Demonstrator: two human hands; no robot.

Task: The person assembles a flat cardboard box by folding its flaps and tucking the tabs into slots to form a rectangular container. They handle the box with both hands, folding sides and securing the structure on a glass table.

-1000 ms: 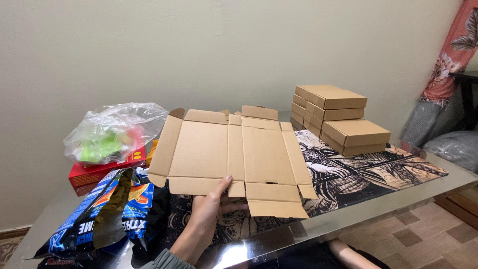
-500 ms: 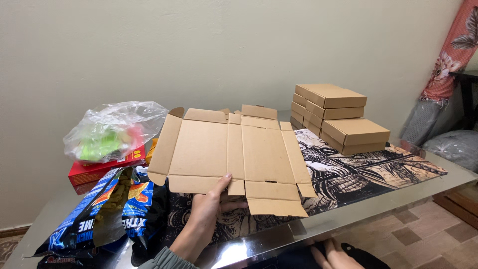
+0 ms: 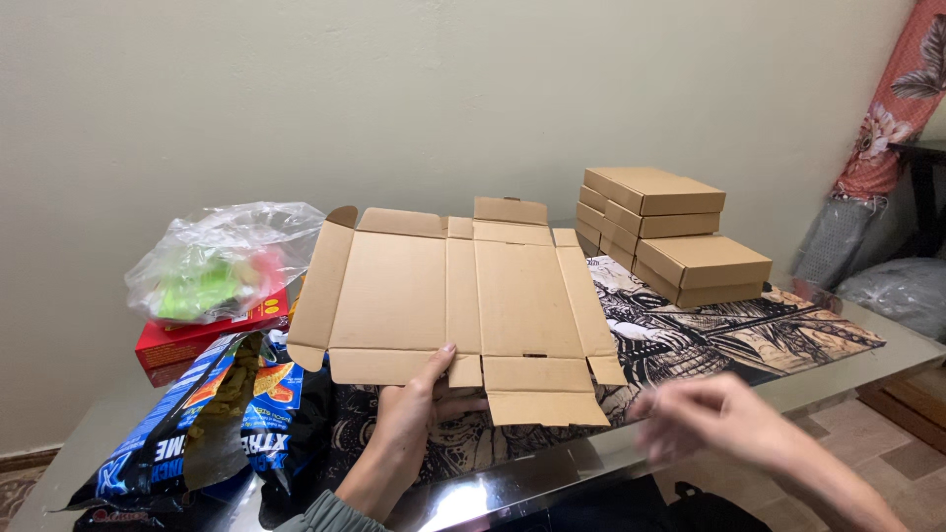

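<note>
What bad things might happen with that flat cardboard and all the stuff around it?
The flat cardboard sheet is held only by the left hand at its near edge, so it might slip or bend. The right hand is blurred with motion and may bump it. The open snack bag beside it could spill if the sheet swings that way.

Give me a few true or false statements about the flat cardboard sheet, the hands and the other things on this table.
1. The left hand touches the near edge of the flat, unfolded brown cardboard box blank. True.
2. The right hand grips the blank. False: it hovers blurred over the table's near edge, apart from the blank.
3. Closed brown cardboard boxes are stacked right of the blank. True.
4. The clear plastic bag rests on a blue box. False: it rests on a red box.
5. The blue snack bag lies at the left. True.
</note>
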